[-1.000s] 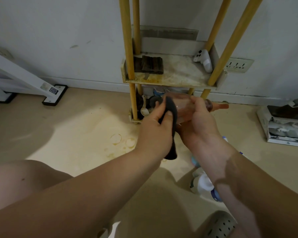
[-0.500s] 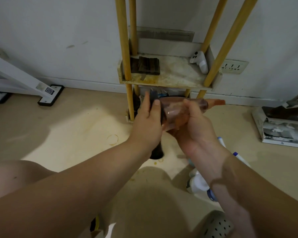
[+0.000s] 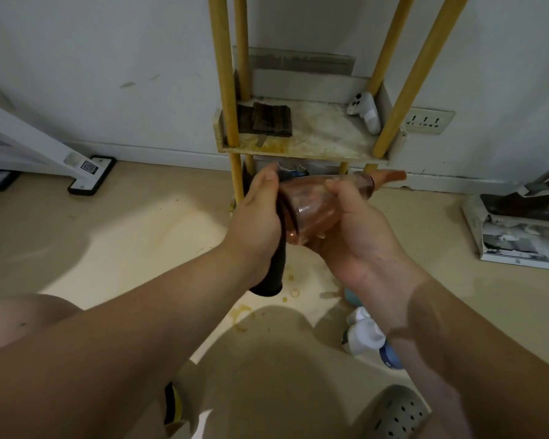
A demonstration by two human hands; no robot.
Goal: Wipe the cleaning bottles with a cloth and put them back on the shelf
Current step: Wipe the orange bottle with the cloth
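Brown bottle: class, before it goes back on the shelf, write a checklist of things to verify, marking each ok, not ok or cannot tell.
1. Grip: right hand holds the brown bottle: ok.
2. Wiping: left hand holds the cloth against the bottle's base: ok.
3. Cleanliness all round the bottle: cannot tell.
4. Space: shelf has a free spot between the folded rag and the white controller: ok.
5. Shelf surface clean: not ok, stained.
6. Nothing left on the floor: not ok, other bottles lie there.
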